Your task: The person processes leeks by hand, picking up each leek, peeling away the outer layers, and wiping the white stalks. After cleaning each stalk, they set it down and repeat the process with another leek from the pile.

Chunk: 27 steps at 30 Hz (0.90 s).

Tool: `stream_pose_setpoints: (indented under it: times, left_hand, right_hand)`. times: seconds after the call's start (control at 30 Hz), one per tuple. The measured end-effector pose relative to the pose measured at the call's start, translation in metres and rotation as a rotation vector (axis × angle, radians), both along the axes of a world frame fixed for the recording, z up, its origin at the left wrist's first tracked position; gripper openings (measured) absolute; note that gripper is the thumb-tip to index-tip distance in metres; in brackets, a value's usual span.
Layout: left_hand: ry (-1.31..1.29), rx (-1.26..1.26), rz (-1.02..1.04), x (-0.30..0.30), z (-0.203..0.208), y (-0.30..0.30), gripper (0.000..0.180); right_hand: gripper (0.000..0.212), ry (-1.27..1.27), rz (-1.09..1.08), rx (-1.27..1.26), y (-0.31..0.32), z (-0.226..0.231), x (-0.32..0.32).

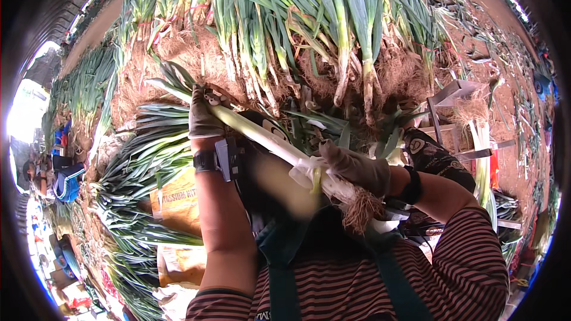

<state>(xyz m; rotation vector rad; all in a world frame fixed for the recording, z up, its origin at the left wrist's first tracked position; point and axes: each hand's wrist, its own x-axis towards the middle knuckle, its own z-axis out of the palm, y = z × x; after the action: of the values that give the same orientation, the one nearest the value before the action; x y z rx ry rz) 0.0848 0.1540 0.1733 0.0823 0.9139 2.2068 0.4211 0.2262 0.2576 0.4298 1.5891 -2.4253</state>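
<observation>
Dirt ground heaped with green onions (309,30) — one being handled up close.

The left hand (204,116) grips the leek (262,137) near its leaves, the right hand (357,169) clamps the root end — long, stiffish, probably light; the white stalk is the firmest hold.

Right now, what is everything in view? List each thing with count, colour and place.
leek in hand: one, white stalk with brown roots, across the centre between both hands
unpeeled leeks: large pile, green with earthy roots, top
cleaned leeks: stack, green, left
cardboard box: one, tan, lower left
metal stand: one, grey, right
other people: too small to count, far left
left hand: grey glove, fingers closed on the leafy end
right hand: grey glove, gripping near the roots
</observation>
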Motion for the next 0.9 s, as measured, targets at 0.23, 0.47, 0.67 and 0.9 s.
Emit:
stream_pose_setpoints:
  times: [0.23,0.47,0.67,0.9]
  left_hand:
    - [0.101,-0.291,0.009,-0.071,-0.028,-0.061,0.031]
    - [0.073,-0.227,-0.068,-0.129,-0.04,-0.143,0.046]
    - [0.156,-0.411,0.105,-0.072,-0.026,-0.106,0.045]
    - [0.192,-0.331,0.229,-0.08,-0.027,-0.107,0.031]
  right_hand:
    - [0.051,-0.136,-0.037,0.302,-0.006,0.01,0.096]
    - [0.035,-0.051,-0.314,0.88,0.013,0.04,0.196]
    - [0.046,0.139,-0.346,1.795,0.036,0.039,0.121]
    - [0.038,0.737,-0.436,2.199,-0.014,0.051,0.028]
